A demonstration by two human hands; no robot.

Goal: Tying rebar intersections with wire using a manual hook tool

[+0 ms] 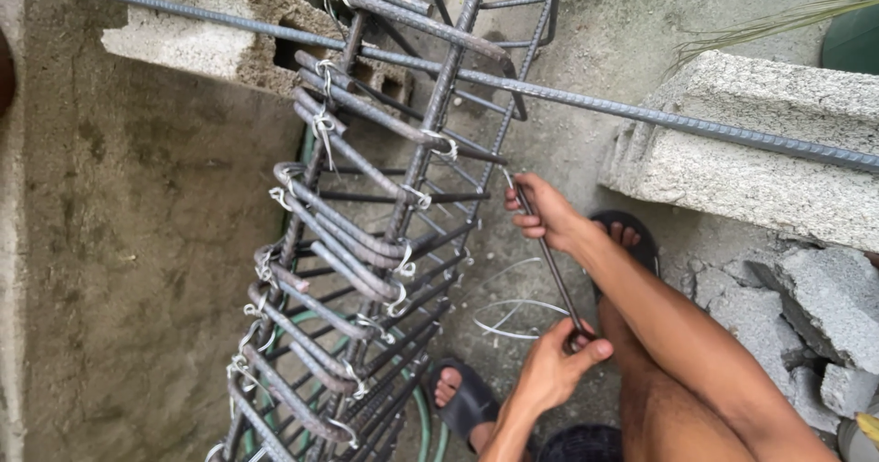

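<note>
right hand [548, 213] and left hand [554, 370] clamped on tying rod [552, 260] | rebar cage [366, 233] | rough concrete ground [137, 242], blocks [760, 151]

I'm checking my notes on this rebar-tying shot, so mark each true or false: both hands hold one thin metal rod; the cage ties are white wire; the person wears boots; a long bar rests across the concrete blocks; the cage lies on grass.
1. Both the left hand and right hand hold one thin metal rod: true.
2. The rebar cage has white wire ties: true.
3. Boots: false, dark open sandals.
4. A long bar rests across concrete blocks: true.
5. Grass: false, concrete ground.
</note>
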